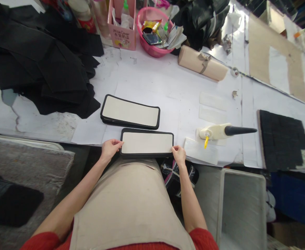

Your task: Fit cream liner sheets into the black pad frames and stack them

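Observation:
A flat rectangular panel [147, 142], cream with a black border and rounded corners, lies at the table's front edge. My left hand [111, 148] pinches its left end, and my right hand [179, 154] pinches its right end near the lower corner. Just behind it is a small stack of similar cream panels with black edges [130, 111], slightly askew. To the right a cream glue bottle [215, 132] with a yellow tip and a black end lies on the table, close to several pale translucent strips [201, 151].
Black cut pieces [42, 66] are heaped at the left. At the back stand a pink box [122, 27] and a pink basket [154, 51] of small items. A tied beige roll [194, 62] lies beside them. A black stack [282, 140] and a grey bin [243, 173] are at right.

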`<state>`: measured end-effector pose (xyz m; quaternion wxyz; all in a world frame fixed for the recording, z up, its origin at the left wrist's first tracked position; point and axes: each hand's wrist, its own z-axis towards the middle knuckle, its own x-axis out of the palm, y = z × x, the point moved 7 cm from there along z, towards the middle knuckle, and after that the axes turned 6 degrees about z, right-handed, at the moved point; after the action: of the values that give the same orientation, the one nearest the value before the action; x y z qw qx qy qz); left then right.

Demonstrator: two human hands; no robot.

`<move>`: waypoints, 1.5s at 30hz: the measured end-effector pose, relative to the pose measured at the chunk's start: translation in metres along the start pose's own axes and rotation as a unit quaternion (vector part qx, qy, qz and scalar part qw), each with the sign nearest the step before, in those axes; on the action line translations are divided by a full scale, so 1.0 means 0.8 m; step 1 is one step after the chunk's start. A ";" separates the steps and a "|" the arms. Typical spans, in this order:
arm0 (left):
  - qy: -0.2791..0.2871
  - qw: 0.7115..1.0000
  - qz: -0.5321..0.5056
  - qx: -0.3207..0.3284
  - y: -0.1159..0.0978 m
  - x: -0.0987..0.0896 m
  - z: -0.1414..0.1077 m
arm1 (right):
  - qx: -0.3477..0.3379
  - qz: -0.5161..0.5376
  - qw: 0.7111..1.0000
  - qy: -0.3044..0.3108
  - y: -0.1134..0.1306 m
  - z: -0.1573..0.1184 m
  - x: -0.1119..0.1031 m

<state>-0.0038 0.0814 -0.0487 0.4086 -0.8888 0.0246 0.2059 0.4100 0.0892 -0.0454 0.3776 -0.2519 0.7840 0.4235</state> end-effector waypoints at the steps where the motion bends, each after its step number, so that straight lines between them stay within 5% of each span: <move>1: 0.000 1.000 -0.001 -0.002 -0.001 0.000 0.000 | -0.003 0.001 1.000 -0.001 0.000 0.000 0.000; 45: 0.011 0.999 0.047 0.005 0.014 0.002 0.012 | 0.064 0.010 0.998 0.024 -0.002 0.000 0.001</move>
<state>-0.0081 0.0811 -0.0627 0.4027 -0.8868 0.0724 0.2149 0.4107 0.0881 -0.0468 0.3698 -0.2289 0.8208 0.3703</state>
